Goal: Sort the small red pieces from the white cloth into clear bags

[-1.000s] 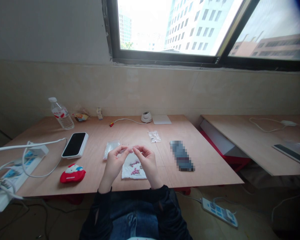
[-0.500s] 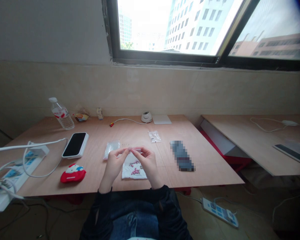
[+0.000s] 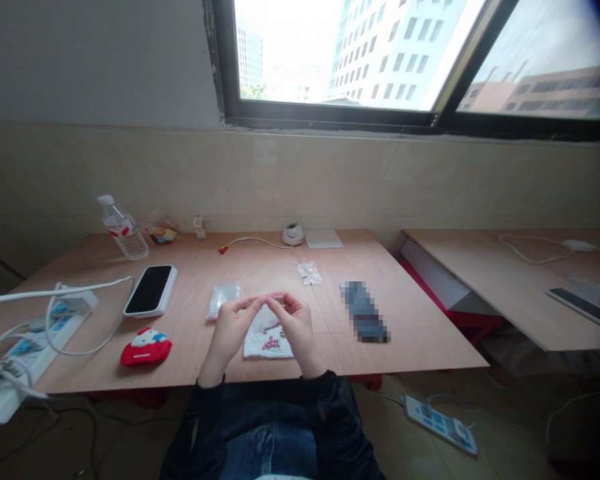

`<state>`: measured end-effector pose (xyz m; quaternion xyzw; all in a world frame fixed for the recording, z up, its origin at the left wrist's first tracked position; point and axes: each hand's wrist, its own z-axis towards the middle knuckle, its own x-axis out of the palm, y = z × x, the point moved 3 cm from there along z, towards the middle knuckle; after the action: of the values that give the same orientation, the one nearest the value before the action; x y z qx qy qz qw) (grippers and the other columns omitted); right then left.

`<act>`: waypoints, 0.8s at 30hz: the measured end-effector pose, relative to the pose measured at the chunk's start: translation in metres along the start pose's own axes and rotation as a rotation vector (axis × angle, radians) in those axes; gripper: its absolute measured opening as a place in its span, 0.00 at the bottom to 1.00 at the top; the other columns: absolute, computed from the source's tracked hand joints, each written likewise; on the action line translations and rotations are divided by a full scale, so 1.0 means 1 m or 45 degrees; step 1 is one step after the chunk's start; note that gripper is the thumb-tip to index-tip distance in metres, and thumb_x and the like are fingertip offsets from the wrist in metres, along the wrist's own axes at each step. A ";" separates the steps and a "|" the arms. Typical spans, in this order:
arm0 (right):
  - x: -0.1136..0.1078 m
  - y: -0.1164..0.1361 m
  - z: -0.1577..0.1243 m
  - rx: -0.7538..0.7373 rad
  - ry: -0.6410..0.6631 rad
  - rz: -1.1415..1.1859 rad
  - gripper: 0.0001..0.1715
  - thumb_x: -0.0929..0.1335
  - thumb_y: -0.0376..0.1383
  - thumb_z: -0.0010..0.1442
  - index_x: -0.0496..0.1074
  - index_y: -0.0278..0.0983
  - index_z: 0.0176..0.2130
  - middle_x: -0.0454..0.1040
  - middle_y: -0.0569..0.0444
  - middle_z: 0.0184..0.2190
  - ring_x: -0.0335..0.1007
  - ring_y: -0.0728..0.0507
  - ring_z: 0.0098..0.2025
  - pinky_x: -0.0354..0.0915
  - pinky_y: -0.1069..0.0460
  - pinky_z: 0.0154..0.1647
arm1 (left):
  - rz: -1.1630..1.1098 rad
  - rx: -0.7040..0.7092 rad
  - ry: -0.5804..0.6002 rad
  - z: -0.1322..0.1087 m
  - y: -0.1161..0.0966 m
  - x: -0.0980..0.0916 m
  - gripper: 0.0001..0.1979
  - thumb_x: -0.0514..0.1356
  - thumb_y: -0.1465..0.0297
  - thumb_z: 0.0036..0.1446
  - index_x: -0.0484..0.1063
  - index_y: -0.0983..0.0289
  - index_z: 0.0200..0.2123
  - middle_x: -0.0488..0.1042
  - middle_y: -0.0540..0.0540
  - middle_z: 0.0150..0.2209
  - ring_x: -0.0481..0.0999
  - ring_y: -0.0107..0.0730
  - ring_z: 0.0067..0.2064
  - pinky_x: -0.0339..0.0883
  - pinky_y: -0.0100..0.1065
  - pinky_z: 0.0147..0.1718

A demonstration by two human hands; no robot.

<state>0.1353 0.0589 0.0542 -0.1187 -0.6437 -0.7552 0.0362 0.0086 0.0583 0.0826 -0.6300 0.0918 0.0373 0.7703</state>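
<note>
My left hand (image 3: 233, 327) and my right hand (image 3: 299, 325) meet fingertip to fingertip above the table. Both are closed in a pinch; whatever lies between the fingers is too small and hidden to name. Beneath them a white sheet or bag (image 3: 254, 343) lies flat near the table's front edge. Pink beads (image 3: 271, 343) rest on it in small groups, some of them partly covered by my right hand. A clear plastic packet (image 3: 223, 300) lies just beyond my left hand. Farther back is a smaller clear packet (image 3: 309, 273).
To the left are a white-cased phone (image 3: 151, 291), a red case (image 3: 146, 347), a power strip (image 3: 40, 340) with cables and a water bottle (image 3: 124, 228). A dome camera (image 3: 293, 234) stands at the back. A blurred-out dark object (image 3: 365, 312) lies to the right.
My fingertips have shifted very slightly while staying pinched together. Nothing else on the table has visibly moved.
</note>
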 end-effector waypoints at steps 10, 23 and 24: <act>0.002 0.001 0.000 0.045 0.024 0.053 0.15 0.72 0.43 0.48 0.75 0.34 0.32 0.78 0.51 0.30 0.73 0.44 0.33 0.70 0.49 0.36 | -0.044 -0.019 0.008 0.000 0.001 0.000 0.15 0.60 0.62 0.53 0.79 0.65 0.38 0.80 0.56 0.38 0.77 0.39 0.40 0.71 0.33 0.37; -0.001 -0.001 0.001 0.055 -0.020 0.056 0.12 0.71 0.43 0.50 0.73 0.35 0.30 0.73 0.56 0.23 0.68 0.49 0.25 0.64 0.55 0.23 | 0.113 0.001 -0.114 -0.001 -0.003 0.000 0.12 0.62 0.62 0.50 0.79 0.64 0.32 0.81 0.54 0.33 0.78 0.38 0.36 0.69 0.31 0.33; -0.002 -0.001 0.001 0.067 -0.029 0.059 0.13 0.71 0.43 0.50 0.73 0.35 0.29 0.72 0.57 0.23 0.67 0.49 0.24 0.63 0.56 0.22 | 0.124 -0.010 -0.133 -0.001 -0.004 0.000 0.12 0.63 0.62 0.49 0.79 0.65 0.30 0.81 0.54 0.32 0.78 0.38 0.35 0.69 0.31 0.32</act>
<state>0.1367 0.0602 0.0528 -0.1410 -0.6607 -0.7356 0.0495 0.0091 0.0569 0.0861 -0.6249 0.0819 0.1077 0.7689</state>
